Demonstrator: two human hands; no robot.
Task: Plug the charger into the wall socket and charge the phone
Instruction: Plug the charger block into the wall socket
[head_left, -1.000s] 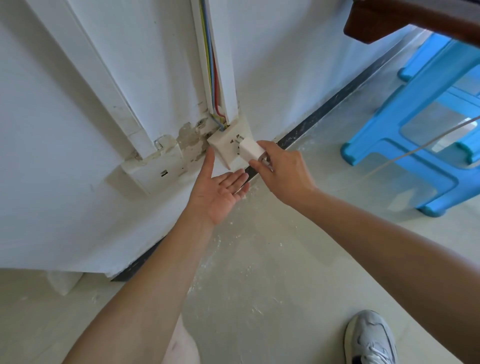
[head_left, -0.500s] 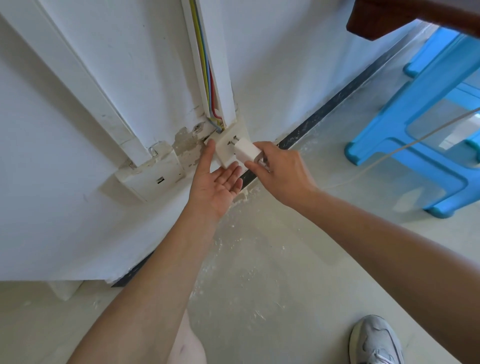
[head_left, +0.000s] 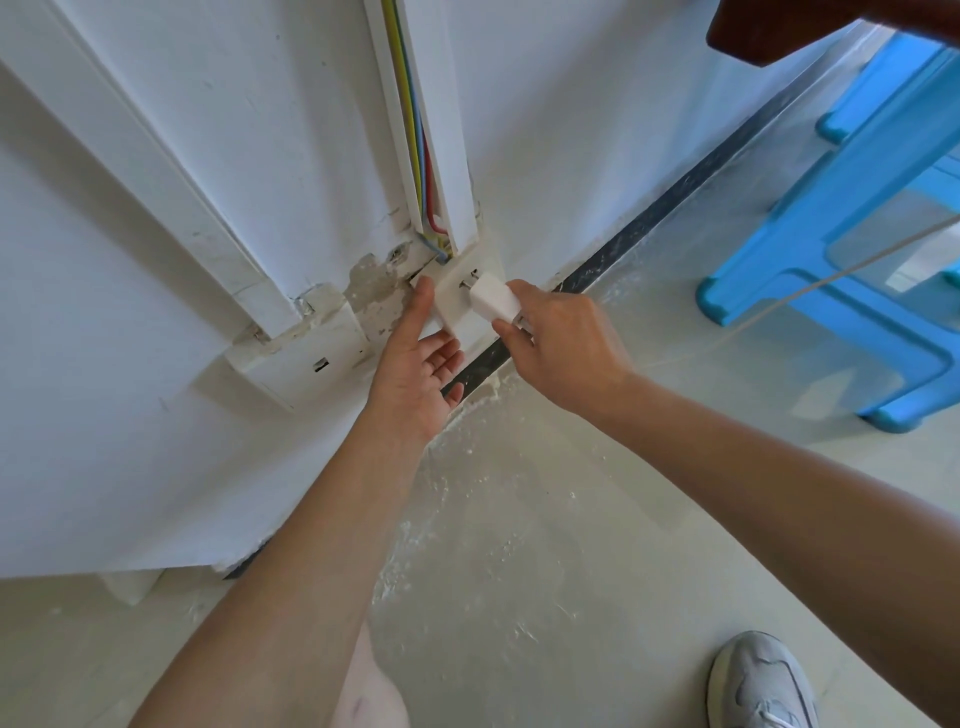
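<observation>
While the right hand (head_left: 563, 348) pinches the white charger (head_left: 494, 305) between thumb and fingers, the plug's metal prongs sit at the face of the wall socket (head_left: 467, 291), closer than half a second ago, when a small gap showed between them. Whether the prongs have entered the slots is hard to make out. The left hand (head_left: 415, 371) has shifted up since a second ago: its fingers are spread open, gripping nothing, and its index finger now rests against the socket's left edge instead of lying below it. A thin white cable (head_left: 810, 291) runs from behind the right hand toward the blue plastic stool (head_left: 831, 218) and leaves view at the right edge. Its joint with the charger is hidden by the fingers. No phone shows.
</observation>
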